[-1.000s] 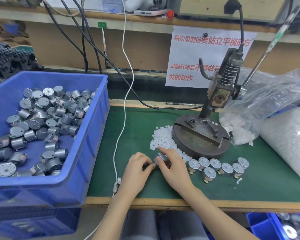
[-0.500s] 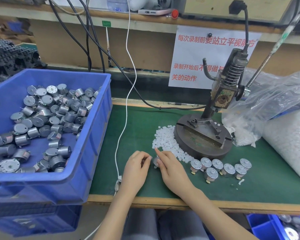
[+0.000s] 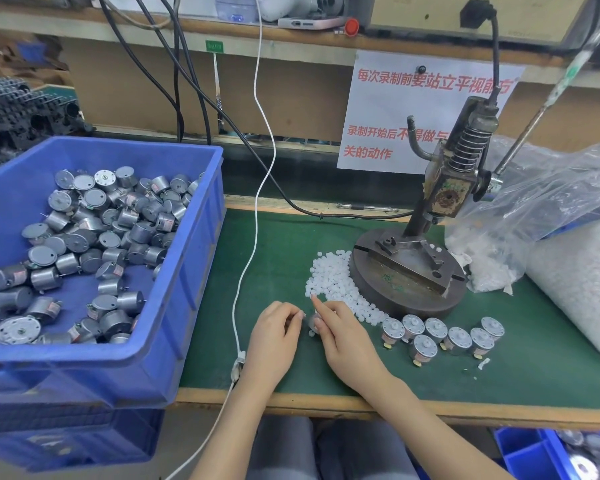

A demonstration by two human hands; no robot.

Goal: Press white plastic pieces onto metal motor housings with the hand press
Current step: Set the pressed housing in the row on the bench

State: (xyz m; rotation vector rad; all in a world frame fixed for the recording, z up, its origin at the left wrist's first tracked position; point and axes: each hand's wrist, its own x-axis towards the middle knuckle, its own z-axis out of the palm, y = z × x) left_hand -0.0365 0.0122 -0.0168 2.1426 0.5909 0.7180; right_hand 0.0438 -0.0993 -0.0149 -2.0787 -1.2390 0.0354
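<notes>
Green matting (image 3: 284, 244) is covering the bench, and near its six o'clock edge both hands are meeting over one small metal motor (image 3: 313, 323). The right hand (image 3: 347, 341) is pinching this motor between thumb and curled fingers, with the forefinger pointing out toward eleven o'clock. The left hand (image 3: 274, 337) is sitting just at nine o'clock of the motor, its fingers curling in with the tips at the motor's side. I cannot tell whether they are gripping the motor or a white piece. Fingers are hiding most of the motor.

A pile of white pieces (image 3: 329, 275) is lying at twelve o'clock from the hands, touching the round base of the press (image 3: 406, 271). The press is standing at about one o'clock, its lever rising toward the upper right. A row of motors (image 3: 440, 336) is standing upright at three o'clock from the right hand, just in front of that base. A blue bin (image 3: 194, 289) is sitting at nine o'clock, holding a heap of loose motors (image 3: 94, 237). Clear bags (image 3: 582, 271) of white pieces are lying at the three o'clock edge. A white cable (image 3: 238, 363) is running down from twelve o'clock past the left wrist.
</notes>
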